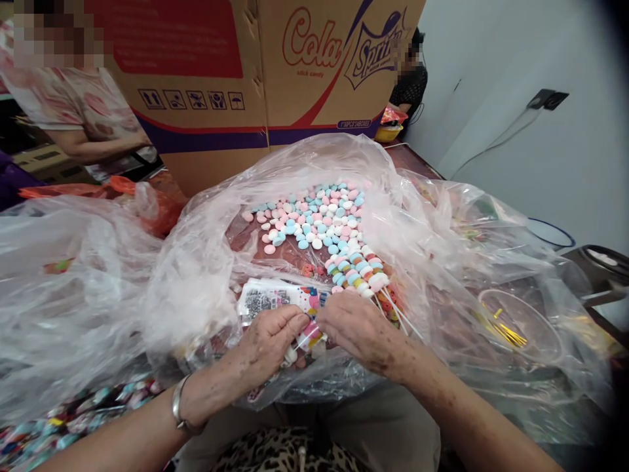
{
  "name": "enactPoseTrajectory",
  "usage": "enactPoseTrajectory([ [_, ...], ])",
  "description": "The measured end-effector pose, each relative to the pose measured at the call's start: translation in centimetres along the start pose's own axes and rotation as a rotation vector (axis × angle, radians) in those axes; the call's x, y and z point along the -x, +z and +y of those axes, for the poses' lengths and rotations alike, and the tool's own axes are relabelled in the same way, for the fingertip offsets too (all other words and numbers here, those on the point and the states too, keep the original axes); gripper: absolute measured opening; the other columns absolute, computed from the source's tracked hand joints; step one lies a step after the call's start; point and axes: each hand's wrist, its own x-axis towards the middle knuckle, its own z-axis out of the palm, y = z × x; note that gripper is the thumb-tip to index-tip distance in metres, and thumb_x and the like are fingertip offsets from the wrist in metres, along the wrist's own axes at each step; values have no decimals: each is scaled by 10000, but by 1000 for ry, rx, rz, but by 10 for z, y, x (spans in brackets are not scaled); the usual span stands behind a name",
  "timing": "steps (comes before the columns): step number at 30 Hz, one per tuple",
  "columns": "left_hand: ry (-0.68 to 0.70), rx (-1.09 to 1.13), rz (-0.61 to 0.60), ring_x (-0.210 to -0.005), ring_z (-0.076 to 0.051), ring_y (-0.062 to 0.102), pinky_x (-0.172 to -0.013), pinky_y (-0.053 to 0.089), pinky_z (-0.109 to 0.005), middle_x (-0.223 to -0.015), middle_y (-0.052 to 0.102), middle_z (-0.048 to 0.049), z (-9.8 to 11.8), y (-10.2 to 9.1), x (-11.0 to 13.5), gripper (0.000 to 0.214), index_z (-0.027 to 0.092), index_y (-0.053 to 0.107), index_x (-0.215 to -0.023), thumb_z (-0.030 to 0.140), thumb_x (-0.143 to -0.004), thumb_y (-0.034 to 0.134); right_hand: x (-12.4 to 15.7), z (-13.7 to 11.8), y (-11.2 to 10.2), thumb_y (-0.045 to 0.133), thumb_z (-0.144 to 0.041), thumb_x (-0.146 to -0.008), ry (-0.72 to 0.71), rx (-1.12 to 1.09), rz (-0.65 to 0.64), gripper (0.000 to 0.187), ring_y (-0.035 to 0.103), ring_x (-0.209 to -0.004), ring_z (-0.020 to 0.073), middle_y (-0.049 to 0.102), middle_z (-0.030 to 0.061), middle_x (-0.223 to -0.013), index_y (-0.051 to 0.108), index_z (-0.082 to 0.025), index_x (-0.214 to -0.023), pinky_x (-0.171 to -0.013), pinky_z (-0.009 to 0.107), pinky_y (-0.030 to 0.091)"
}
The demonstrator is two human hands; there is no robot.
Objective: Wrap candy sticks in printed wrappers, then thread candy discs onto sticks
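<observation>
Where the two hands meet at the near edge of the table (413, 161), the left hand (268, 341) has thumb and forefinger pinched together on something small and pale; what it is, I cannot tell. The right hand (358, 328) has its fingers curled shut, tips against the left's. Just beyond its knuckles lie the candy sticks (361, 270), a bunch of thin white sticks with pastel discs at their far ends; whether the hand grips them is hidden. A printed packet (272, 295) lies just beyond the left hand, and a bracelet (177, 406) sits on that wrist. Further in, loose candies (314, 219) are heaped in the open clear bag (196, 262). Toward the right edge, gold ties (508, 333) lie in a clear bowl (545, 321). A cardboard box (221, 85) stands at the far edge, with a person (78, 111) at the far left corner.
</observation>
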Motion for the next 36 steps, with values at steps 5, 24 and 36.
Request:
enactPoseTrajectory([
  [5, 126, -4, 121, -563, -137, 514, -511, 387, -228, -631, 584, 35, 12, 3, -1, 350, 219, 558, -764, 468, -976, 434, -1, -13, 15, 598, -480, -907, 590, -605, 300, 461, 575, -811, 164, 607, 84, -1131, 467, -202, -1251, -672, 287, 485],
  [24, -275, 602, -236, -453, -132, 625, -449, 496, -197, -548, 692, -53, 2, 1, 4, 224, 133, 675, -776, 337, -701, 727, 10, -28, 37, 659, -339, -877, 611, -1043, 176, 245, 653, -722, 136, 687, -16, -827, 593, -223, -1083, -695, 267, 527],
  [36, -322, 585, -476, -423, -76, 539, -401, 384, -168, -621, 656, -37, 1, -10, 1, 358, 122, 681, -744, 474, -731, 744, 15, -36, 32, 460, -195, -961, 534, -507, 284, 209, 546, -562, 113, 603, -34, -631, 580, -204, -790, -548, 213, 444],
])
